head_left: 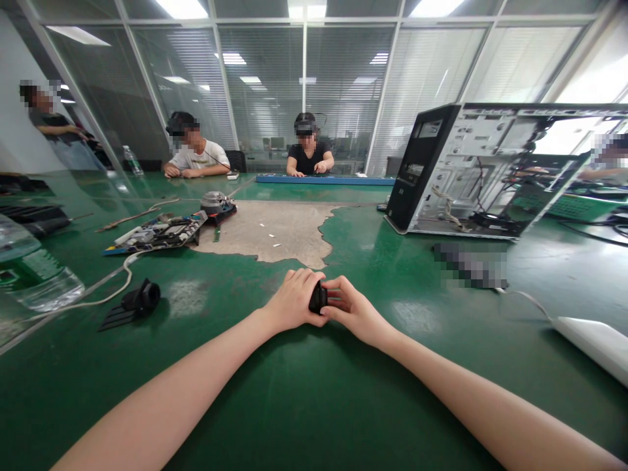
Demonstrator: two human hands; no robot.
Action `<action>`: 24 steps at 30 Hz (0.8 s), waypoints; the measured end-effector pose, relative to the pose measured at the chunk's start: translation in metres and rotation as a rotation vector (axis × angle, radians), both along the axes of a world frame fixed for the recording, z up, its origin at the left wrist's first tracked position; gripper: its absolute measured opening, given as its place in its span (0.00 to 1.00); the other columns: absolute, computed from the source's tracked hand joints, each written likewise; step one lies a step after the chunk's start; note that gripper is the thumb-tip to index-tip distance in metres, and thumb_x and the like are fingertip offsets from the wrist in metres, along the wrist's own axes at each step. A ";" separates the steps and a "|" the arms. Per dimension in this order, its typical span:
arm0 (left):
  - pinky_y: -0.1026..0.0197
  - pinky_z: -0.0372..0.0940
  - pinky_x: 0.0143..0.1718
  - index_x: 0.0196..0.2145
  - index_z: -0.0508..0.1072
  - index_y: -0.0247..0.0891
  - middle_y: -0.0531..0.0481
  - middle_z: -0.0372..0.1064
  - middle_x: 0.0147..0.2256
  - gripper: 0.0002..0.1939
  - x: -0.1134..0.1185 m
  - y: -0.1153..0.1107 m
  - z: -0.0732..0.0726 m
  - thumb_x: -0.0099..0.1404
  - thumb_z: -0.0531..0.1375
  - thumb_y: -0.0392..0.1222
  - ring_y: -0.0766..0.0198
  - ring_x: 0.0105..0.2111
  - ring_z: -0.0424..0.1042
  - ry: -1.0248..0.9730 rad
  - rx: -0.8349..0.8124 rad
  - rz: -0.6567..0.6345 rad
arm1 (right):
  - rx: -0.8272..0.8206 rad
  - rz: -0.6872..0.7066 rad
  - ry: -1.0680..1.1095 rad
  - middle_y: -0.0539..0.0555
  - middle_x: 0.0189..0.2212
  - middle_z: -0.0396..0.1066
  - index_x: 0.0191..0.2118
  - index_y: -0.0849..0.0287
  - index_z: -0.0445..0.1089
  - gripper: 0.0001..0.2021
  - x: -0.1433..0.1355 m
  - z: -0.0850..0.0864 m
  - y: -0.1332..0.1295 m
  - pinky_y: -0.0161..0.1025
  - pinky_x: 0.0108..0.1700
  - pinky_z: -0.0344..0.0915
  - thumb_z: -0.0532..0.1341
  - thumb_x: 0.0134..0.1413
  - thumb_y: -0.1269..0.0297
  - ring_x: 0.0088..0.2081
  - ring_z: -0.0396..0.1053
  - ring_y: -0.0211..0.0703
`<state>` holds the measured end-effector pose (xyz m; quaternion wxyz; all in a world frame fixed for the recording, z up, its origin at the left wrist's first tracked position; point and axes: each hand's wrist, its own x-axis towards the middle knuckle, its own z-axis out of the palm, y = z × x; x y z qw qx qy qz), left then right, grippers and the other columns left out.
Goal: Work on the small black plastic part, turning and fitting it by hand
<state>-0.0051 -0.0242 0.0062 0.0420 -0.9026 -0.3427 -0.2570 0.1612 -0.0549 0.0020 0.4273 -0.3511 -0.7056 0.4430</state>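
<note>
Looks like a two-handed handling step, left hand (296, 299) wrapped round small black part (318, 298) at frame centre, right hand (357, 311) part-curled, pinching its right side, next move probably needs steady left grip

Glass partitions (265, 91) with pale blinds (432, 98) stand beyond a green table (373, 399) under bright ceiling lights (182, 8).

Slim bare forearms (196, 379), narrow wrists (263, 322), bare left hand (293, 299), bare right hand (359, 316), slender fingers (339, 282)
</note>
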 end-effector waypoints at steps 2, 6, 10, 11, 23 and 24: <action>0.54 0.54 0.39 0.45 0.58 0.34 0.44 0.62 0.39 0.31 0.000 0.000 0.000 0.45 0.60 0.49 0.53 0.39 0.61 0.000 0.000 -0.004 | 0.003 0.005 0.015 0.49 0.39 0.62 0.39 0.55 0.59 0.14 0.000 -0.001 -0.001 0.43 0.50 0.63 0.61 0.45 0.68 0.43 0.65 0.39; 0.54 0.54 0.39 0.45 0.58 0.34 0.44 0.62 0.38 0.30 0.000 0.000 -0.001 0.46 0.60 0.50 0.53 0.39 0.61 -0.019 0.005 0.000 | -0.030 0.008 0.046 0.49 0.35 0.64 0.37 0.55 0.59 0.10 -0.002 -0.003 0.000 0.40 0.42 0.67 0.59 0.49 0.64 0.39 0.66 0.39; 0.54 0.54 0.39 0.44 0.58 0.34 0.43 0.62 0.39 0.30 0.001 0.000 -0.001 0.46 0.60 0.51 0.53 0.39 0.61 -0.021 0.011 -0.001 | -0.029 -0.025 0.038 0.50 0.34 0.64 0.38 0.55 0.59 0.09 -0.003 -0.003 0.002 0.37 0.36 0.67 0.58 0.50 0.63 0.39 0.67 0.39; 0.54 0.54 0.39 0.44 0.58 0.34 0.43 0.62 0.39 0.30 0.001 0.000 -0.001 0.46 0.60 0.51 0.53 0.39 0.61 -0.020 0.012 0.001 | -0.025 -0.034 0.033 0.50 0.36 0.64 0.38 0.55 0.59 0.10 -0.004 -0.003 0.003 0.37 0.37 0.67 0.58 0.49 0.63 0.39 0.66 0.39; 0.54 0.54 0.39 0.45 0.58 0.35 0.44 0.62 0.39 0.30 -0.001 -0.001 0.000 0.46 0.60 0.48 0.53 0.39 0.61 -0.006 -0.001 -0.006 | 0.018 0.020 0.012 0.50 0.38 0.63 0.39 0.54 0.58 0.13 0.000 -0.002 -0.001 0.44 0.48 0.64 0.60 0.47 0.67 0.43 0.65 0.39; 0.54 0.54 0.39 0.45 0.58 0.35 0.44 0.62 0.39 0.29 -0.001 -0.001 0.000 0.46 0.60 0.49 0.53 0.39 0.61 -0.011 0.003 -0.004 | 0.010 0.021 0.022 0.50 0.37 0.63 0.39 0.54 0.58 0.12 0.000 -0.003 -0.001 0.42 0.47 0.65 0.59 0.48 0.66 0.42 0.66 0.39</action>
